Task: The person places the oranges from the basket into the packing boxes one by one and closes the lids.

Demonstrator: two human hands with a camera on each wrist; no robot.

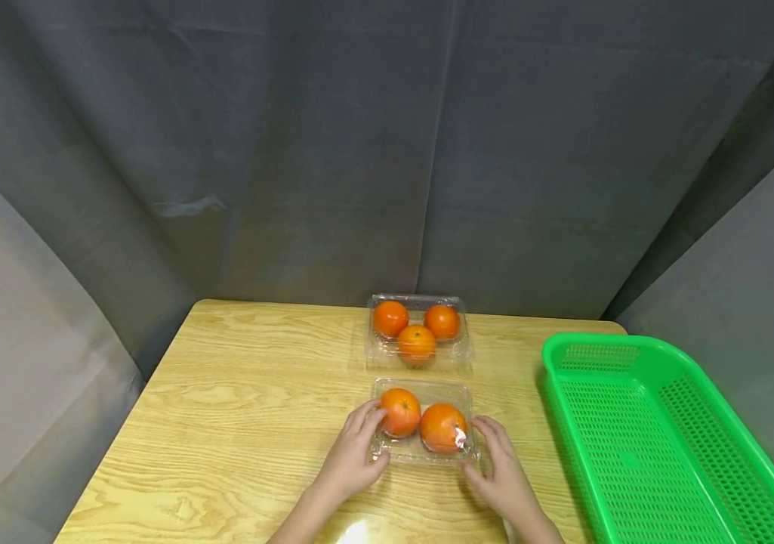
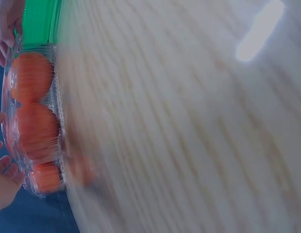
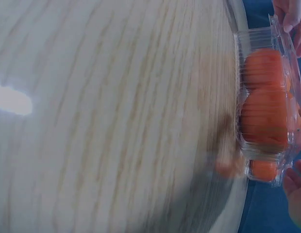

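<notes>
Two oranges (image 1: pixel 401 412) lie side by side in a closed-looking clear plastic box (image 1: pixel 420 457) near the front of the table. At the box's left edge is my left hand (image 1: pixel 354 453), fingers spread and touching its side, thumb by the front corner. My right hand (image 1: pixel 501 472) is at the opposite edge, fingertips and thumb apart, close against the plastic. In the left wrist view the left hand (image 2: pixel 6 184) lies beside the box, palm toward it. The right wrist view has the right hand (image 3: pixel 296 194) next to the box wall, with loosely bent fingers.
Behind stands a second clear box (image 1: pixel 380 355) with three oranges. A green perforated plastic basket (image 1: pixel 563 423) occupies the right side of the wooden table (image 1: pixel 223 423). Grey curtains (image 1: pixel 319 151) hang behind and at both sides.
</notes>
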